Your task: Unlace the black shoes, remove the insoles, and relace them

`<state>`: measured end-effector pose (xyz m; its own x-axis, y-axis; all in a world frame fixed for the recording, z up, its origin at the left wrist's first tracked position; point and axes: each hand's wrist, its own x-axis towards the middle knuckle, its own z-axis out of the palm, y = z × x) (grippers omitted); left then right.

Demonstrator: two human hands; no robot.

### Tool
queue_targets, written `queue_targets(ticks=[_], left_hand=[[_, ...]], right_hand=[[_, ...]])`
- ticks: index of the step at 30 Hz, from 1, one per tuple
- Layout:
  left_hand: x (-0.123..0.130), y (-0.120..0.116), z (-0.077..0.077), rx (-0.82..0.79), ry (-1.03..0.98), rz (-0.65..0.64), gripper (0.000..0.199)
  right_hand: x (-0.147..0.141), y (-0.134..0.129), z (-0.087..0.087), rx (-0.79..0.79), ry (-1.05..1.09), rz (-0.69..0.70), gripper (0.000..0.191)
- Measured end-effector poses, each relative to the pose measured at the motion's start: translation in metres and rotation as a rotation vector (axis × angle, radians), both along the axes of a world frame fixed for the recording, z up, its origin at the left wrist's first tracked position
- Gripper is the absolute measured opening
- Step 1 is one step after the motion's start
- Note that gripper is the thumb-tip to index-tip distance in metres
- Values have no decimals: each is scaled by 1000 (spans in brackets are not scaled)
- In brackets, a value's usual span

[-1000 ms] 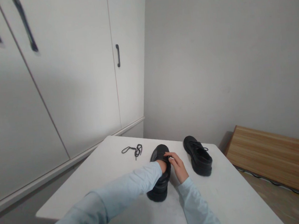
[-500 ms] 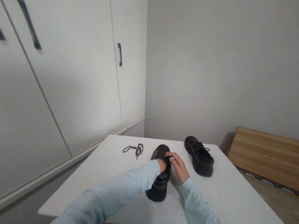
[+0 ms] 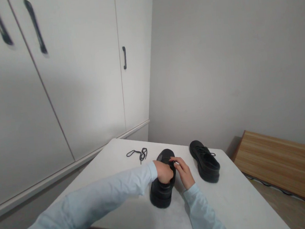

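Note:
A black shoe [image 3: 161,194] rests on the white table [image 3: 104,169], its toe pointing away from me. My left hand [image 3: 163,171] reaches over the shoe, its fingers down in the opening, where their tips are hidden. On the shoe's right side, my right hand [image 3: 182,171] touches the eyelet area with thumb and index finger close together; anything between them is too small to make out. A loose dark shoelace [image 3: 141,154] lies bunched beyond the shoe to the left. The second black shoe [image 3: 207,165], with its lace in, stands to the right.
White cabinet doors [image 3: 84,81] with dark handles rise behind the table on the left. A grey wall [image 3: 217,58] stands behind. At the right is a wooden surface [image 3: 283,163] with a cable along its lower edge.
My left hand has come up and partly out of the shoe's opening, so more of its back shows. My right hand stays at the shoe's side. The view has shifted slightly.

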<state>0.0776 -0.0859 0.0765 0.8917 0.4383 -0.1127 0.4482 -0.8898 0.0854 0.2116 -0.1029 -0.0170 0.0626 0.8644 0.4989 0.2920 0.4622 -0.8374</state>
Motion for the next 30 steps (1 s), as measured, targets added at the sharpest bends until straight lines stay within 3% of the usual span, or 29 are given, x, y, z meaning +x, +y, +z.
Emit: queue_targets(ticks=[3,6,13,17,30], left_hand=[[-12,-5,12,-2,198,-145,15],[-18,-8,16,10,262,-220,22],[-19,4,-4,-112,269,-277,20],[-19,12,-7,-238,250,-276,22],[-19,13,-4,-436,181,-198,30]], right_hand=[[-1,0,0,-2,1,-4,21],[-1,-1,1,-4,0,-3,22],[-1,-1,1,-10,-15,4,21],[-2,0,1,-13,-35,-1,21],[-4,-2,3,17,-113,-31,21]])
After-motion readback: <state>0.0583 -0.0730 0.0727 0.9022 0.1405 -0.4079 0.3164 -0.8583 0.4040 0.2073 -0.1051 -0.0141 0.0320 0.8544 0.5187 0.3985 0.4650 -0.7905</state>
